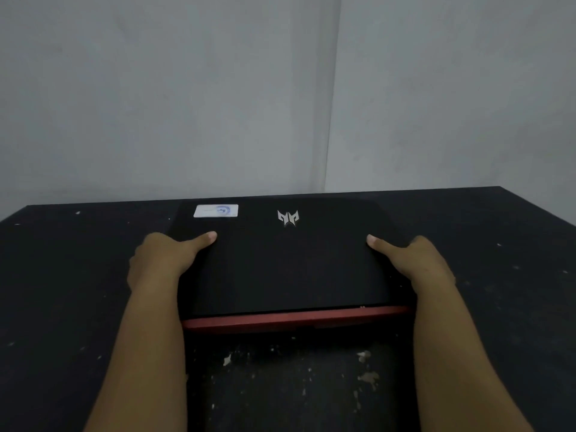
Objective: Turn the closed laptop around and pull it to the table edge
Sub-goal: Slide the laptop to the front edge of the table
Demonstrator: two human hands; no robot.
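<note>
A closed black laptop lies flat on the dark table, near its far edge. Its lid carries a silver logo and a white sticker at the far left corner, and a red strip runs along the edge facing me. My left hand grips the laptop's left side, thumb resting on the lid. On the opposite side my right hand holds the right edge the same way. The fingers of both hands are hidden under or beside the laptop.
The table top is black with scattered white paint flecks, most of them just in front of the laptop. A pale wall with a corner seam rises directly behind the table's far edge.
</note>
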